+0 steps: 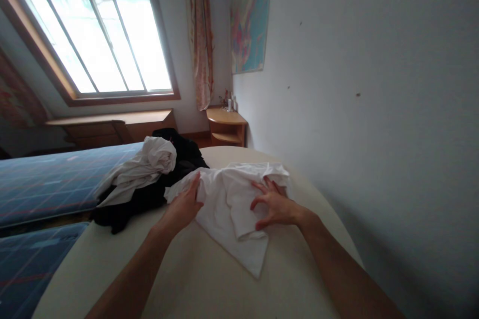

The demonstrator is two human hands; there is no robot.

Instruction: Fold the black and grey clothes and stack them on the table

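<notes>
A rumpled white garment, its exact kind unclear, lies spread on a round cream tabletop. One pointed corner of it reaches toward me. On its left part rests my left hand, fingers stretched out and thumb apart. Across the right part lies my right hand, fingers spread over the cloth. Both hands touch the fabric without gripping it. Left of the garment, a bunched light grey-white cloth sits on a heap of black clothing at the table's edge.
Blue plaid-covered surfaces adjoin the table on the left. A grey-white wall stands close on the right. A small wooden corner shelf and a wooden desk are behind, below the window.
</notes>
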